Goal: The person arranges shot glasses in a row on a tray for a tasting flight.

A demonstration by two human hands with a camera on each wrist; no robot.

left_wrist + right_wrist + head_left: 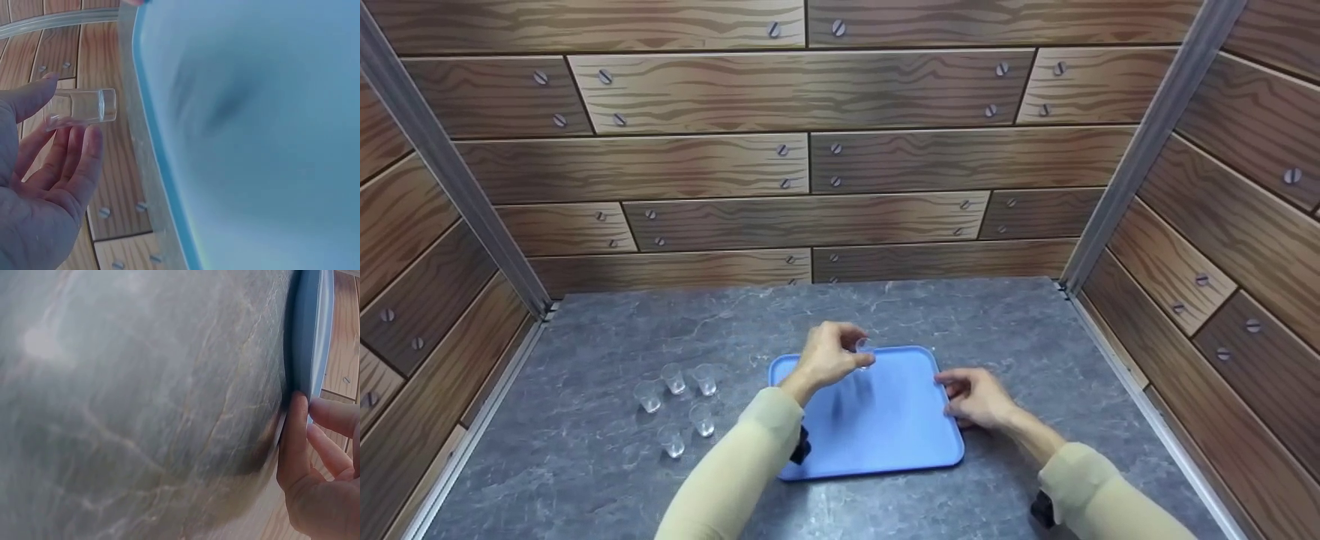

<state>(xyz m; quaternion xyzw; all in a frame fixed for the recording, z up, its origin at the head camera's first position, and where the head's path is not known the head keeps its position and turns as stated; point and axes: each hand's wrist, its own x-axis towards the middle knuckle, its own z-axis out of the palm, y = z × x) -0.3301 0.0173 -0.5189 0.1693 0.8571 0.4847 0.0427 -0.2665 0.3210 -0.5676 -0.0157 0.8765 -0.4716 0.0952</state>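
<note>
My left hand pinches a small clear shot glass between thumb and fingers, above the far part of a blue tray. In the left wrist view the glass is empty, its thick base pointing toward the tray and apart from it. The tray lies flat on the table. At its right edge, my right hand holds the rim between thumb and fingers; the right wrist view shows the fingertips at the blue rim. Several more clear shot glasses stand in a loose group left of the tray.
A grey marbled tabletop carries everything. Wood-patterned panels close off the back and both sides, with metal rails at the corners. The left forearm's sleeve passes over the tray's near left side.
</note>
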